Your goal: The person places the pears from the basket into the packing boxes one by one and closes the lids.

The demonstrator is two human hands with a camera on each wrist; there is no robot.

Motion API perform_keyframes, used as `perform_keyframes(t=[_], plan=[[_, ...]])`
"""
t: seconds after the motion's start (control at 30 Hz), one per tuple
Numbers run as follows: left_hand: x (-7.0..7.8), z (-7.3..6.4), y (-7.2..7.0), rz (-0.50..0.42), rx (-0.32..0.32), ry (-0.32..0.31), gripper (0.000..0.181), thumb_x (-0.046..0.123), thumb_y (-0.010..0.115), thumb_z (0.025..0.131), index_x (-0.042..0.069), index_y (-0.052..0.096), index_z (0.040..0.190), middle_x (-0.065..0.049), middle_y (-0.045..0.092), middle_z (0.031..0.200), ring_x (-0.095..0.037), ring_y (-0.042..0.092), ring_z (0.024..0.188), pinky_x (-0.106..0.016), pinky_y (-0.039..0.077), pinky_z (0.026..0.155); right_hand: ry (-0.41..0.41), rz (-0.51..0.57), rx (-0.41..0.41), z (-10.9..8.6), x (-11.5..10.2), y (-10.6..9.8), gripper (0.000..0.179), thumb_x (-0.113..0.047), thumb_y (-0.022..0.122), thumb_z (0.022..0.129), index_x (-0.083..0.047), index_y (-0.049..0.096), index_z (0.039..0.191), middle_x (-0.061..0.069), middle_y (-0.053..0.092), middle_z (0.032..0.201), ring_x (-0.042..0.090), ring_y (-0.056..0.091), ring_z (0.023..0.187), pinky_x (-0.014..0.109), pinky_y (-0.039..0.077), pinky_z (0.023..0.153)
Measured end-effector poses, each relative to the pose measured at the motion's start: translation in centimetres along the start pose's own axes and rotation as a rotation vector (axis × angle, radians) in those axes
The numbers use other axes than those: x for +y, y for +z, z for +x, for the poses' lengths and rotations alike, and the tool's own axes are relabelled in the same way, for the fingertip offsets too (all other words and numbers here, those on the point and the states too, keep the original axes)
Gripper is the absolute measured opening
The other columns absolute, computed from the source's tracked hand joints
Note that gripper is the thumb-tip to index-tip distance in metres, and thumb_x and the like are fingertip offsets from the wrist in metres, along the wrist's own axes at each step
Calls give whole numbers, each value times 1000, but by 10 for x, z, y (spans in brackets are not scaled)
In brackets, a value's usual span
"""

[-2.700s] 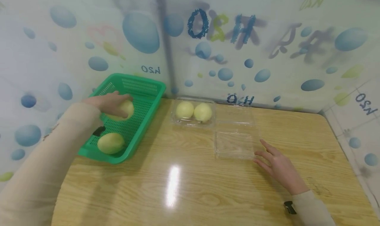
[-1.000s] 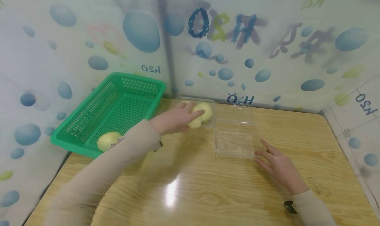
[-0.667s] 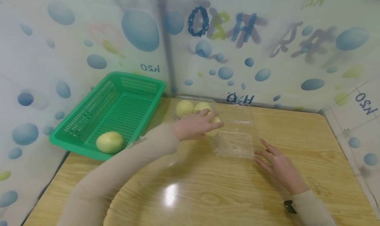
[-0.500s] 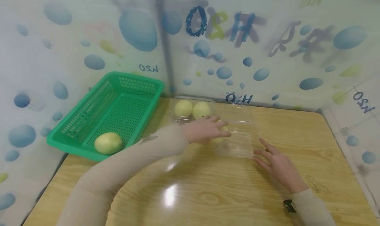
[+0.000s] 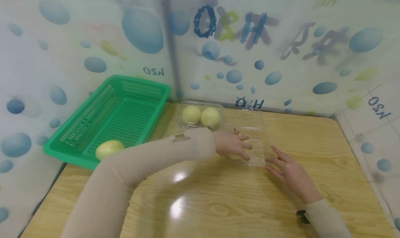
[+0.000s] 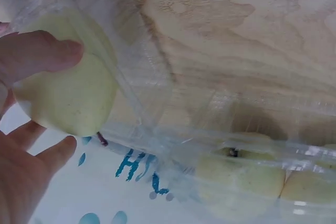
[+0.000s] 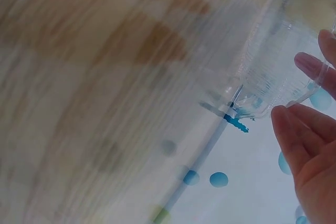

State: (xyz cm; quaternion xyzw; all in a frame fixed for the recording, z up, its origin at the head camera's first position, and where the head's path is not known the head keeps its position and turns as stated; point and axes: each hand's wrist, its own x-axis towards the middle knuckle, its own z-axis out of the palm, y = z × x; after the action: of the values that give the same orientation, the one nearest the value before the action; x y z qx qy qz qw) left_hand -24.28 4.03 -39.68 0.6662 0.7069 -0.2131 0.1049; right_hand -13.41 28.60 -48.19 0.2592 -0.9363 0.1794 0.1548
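Observation:
My left hand (image 5: 232, 145) holds a pale yellow pear (image 6: 79, 87), thumb on one side and fingers round the other, at the left part of an open clear plastic box (image 5: 257, 151). The pear's dark stem shows in the left wrist view; in the head view the hand covers most of the fruit. At the box's right edge, my right hand (image 5: 292, 175) has its thumb and fingers about the rim, pinching it in the right wrist view. The box's raised lid (image 5: 245, 118) lies toward the wall. Whether the pear touches the box floor is hidden.
Behind and left stands another clear box (image 5: 200, 127) with two pears (image 5: 210, 117) inside. A green perforated basket (image 5: 159, 121) on the left holds one pear (image 5: 107, 149). The wooden table (image 5: 218, 196) meets a patterned wall (image 5: 281, 57) at the back.
The left hand took a pear out of the green basket and carried it right, past the filled box, to the open one. The right hand has stayed at the box's edge.

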Motion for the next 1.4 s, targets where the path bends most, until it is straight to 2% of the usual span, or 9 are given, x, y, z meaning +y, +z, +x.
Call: perform_keyframes(t=[0.1,0.23,0.33,0.53,0.73,0.97,1.27,1.4], plan=[[0,4,4,30,0,12,65,4,65,90,35,43,143,-1,30,155,-32,22,142,-50,31,109,7,5,3,-1,0,1,31,-10,83,72,-5,74,102,28,49,136,38,67,90,48,57,68],[1,10,10,27,-1,24,63,14,68,90,36,42,143,-2,30,155,-32,24,142,-49,32,109,10,11,11,-2,1,1,32,-10,83,72,-5,74,102,28,48,136,37,67,90,48,57,67],[2,14,13,-10,-14,25,65,20,71,88,35,41,144,-3,30,155,-32,25,141,-48,32,109,11,15,14,-3,1,1,33,-10,83,71,-5,74,102,28,48,136,37,67,90,47,57,67],[2,14,16,-68,-19,3,71,13,76,83,35,45,142,-2,30,154,-32,24,141,-46,29,111,4,16,14,-2,0,2,33,-9,84,70,-5,74,102,28,49,135,37,67,89,45,57,66],[1,13,19,-139,-37,-20,70,6,75,81,34,48,140,0,28,155,-32,19,143,-47,25,113,7,22,13,-2,-1,2,33,-9,84,70,-5,74,101,29,50,134,37,67,89,44,57,65],[1,11,18,-278,-34,-54,55,6,66,84,30,56,132,1,34,152,-29,20,142,-52,23,113,17,28,20,-2,-2,2,32,-8,83,71,-6,74,102,27,50,135,38,67,91,45,57,65],[-4,13,17,-313,-44,-72,54,14,60,87,30,51,138,-1,29,155,-31,18,143,-51,24,112,-3,15,33,-2,0,3,33,-7,83,70,-6,74,101,27,50,135,35,68,87,42,57,62],[-6,15,18,-340,-34,-77,51,16,59,88,30,53,136,-2,28,155,-31,16,144,-51,23,113,-9,10,36,-2,0,3,34,-7,83,69,-6,74,101,28,50,134,35,68,86,41,57,60]])
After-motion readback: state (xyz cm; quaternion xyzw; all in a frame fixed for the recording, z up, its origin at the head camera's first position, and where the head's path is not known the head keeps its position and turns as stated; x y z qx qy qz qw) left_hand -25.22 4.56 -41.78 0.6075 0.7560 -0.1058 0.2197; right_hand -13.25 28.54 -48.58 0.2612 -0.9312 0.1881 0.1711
